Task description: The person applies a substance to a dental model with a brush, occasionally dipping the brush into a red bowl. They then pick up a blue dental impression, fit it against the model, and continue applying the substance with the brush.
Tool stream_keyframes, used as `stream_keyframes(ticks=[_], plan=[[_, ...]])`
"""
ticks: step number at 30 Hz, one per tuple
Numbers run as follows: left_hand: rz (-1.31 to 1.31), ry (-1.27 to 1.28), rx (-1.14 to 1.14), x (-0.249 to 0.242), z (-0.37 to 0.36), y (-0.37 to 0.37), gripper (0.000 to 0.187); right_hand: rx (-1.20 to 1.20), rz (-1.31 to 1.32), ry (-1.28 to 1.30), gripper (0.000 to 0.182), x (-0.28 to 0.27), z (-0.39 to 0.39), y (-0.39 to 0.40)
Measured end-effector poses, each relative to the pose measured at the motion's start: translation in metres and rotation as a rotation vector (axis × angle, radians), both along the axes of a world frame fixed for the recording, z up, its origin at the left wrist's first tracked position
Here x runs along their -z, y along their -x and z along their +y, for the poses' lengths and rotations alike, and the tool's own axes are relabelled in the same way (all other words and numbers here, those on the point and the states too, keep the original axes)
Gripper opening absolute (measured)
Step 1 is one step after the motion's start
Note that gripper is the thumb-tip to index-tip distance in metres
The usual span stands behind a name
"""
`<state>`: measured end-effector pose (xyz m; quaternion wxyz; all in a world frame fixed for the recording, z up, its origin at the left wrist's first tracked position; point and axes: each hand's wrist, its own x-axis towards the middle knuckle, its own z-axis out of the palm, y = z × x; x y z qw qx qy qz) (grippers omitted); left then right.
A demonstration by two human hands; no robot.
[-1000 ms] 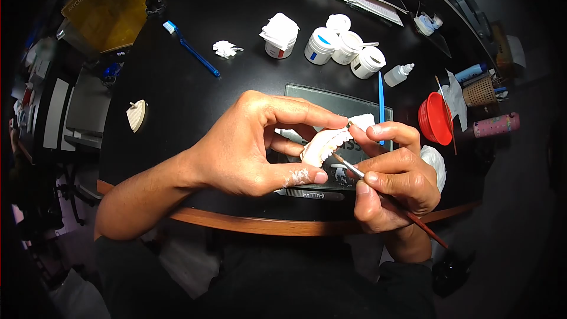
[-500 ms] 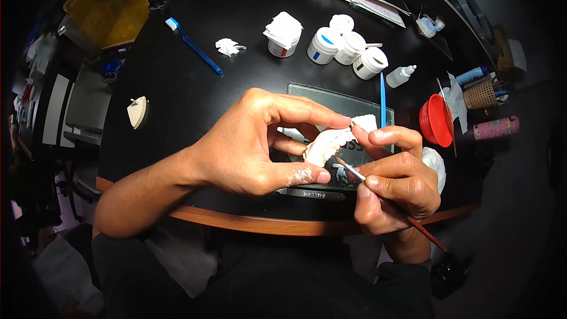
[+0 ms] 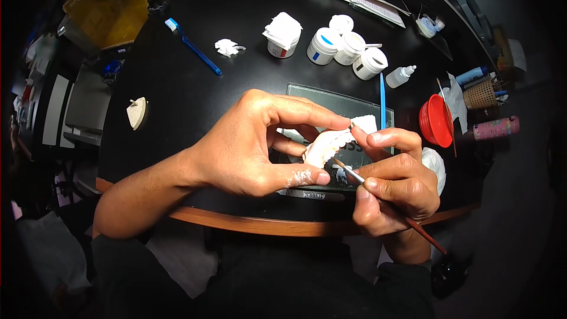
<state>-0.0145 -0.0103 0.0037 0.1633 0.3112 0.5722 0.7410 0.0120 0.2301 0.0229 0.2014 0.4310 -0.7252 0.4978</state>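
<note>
Left hand (image 3: 245, 152) — fingers gripping the off-white toothed dental model (image 3: 321, 145); right hand (image 3: 404, 184) — fingers pinching a slim red-handled brush (image 3: 352, 173), tip (image 3: 337, 162) at the teeth (image 3: 334, 143).

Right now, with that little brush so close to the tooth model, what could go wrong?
The brush tip is at or very near the teeth, so a small jerk of the right hand might smear them. The left hand holds the tooth model above the glass slab, so a slip could chip it.
</note>
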Motion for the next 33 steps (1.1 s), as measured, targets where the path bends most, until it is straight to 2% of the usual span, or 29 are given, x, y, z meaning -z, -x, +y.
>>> stream_keyframes(ticks=[33], plan=[[0.007,-0.028,0.012,-0.0004,0.0004,0.0,0.06,0.022,0.026,0.001,0.014,0.0008,-0.0002,-0.0015]])
